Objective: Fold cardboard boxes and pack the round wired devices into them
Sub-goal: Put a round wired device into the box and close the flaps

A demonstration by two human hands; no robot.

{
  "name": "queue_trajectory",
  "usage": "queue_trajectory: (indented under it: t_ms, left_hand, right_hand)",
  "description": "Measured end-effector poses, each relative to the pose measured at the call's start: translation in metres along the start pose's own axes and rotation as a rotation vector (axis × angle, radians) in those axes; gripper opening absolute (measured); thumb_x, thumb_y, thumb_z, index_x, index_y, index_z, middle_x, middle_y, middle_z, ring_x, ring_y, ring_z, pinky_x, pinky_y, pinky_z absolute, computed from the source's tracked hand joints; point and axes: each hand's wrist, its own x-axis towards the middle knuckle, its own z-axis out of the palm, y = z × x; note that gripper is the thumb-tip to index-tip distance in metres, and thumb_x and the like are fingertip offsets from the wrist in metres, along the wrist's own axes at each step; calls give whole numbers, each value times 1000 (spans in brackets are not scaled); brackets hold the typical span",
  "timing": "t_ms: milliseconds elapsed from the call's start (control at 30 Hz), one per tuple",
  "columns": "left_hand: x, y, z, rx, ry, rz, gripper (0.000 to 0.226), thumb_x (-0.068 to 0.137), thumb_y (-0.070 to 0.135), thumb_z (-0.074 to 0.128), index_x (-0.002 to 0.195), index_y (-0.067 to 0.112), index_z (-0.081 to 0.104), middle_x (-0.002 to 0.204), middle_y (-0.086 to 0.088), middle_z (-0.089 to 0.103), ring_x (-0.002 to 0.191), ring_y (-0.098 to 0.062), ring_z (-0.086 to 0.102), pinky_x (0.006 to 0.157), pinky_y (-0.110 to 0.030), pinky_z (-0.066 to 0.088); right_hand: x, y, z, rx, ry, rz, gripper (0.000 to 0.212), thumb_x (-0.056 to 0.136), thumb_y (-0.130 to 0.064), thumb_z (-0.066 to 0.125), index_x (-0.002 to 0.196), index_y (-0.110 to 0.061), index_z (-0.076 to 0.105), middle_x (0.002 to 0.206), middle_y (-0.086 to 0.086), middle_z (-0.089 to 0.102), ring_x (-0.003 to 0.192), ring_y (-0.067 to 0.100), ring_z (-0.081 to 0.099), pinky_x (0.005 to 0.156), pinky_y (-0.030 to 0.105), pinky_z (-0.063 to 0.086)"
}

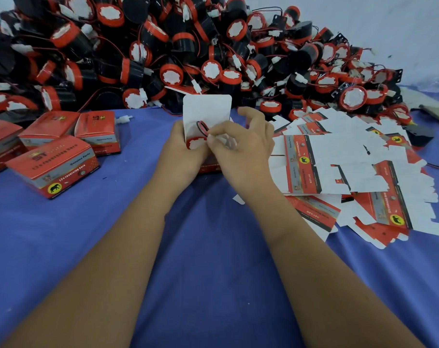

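I see bare blue cloth [208, 247] between packed boxes [52, 167] and flat blanks [338, 167], where my left hand [180, 151] grips the open box [207, 114] while my right hand [241, 146] pinches the wire [202, 126] above the device [195, 143] inside.

Blue table [213, 247]: devices [163, 46], boxes [52, 167], flats [351, 172].

devices [188, 46] behind, boxes [52, 167] left, flats [351, 177] right

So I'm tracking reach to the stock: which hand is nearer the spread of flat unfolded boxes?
Right. The right hand, pinching at the open box, sits just beside the flat unfolded boxes. The left hand grips the box's far side.
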Motion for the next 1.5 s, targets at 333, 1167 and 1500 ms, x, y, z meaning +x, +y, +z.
queue_trajectory:
  t_ms: [333,1167,1500]
  left_hand:
    - [-3,6,0,-143,11,-88,21,88,33,57,109,33,56,105,10,68,96,-9,66,77,-30,52]
    - [-2,7,3,-12,44,0,29,97,16,57,117,31,45,103,19,58,98,-3,59,75,-22,50]
    - [-4,10,-8,-367,-65,-49,35,95,19,40,103,23,74,102,-1,76,94,-16,72,79,-34,59]
  right_hand:
    - [2,11,-7,-268,-142,-58,20,82,-29,55,80,-18,72,131,5,50,123,27,35,100,37,24]
    - [1,8,-8,250,-164,71,29,95,-9,54,121,-20,54,84,-4,73,90,9,64,79,33,54]
    - [1,7,-3,257,-144,71,33,88,0,58,113,-19,47,92,-2,57,89,13,54,74,24,44]
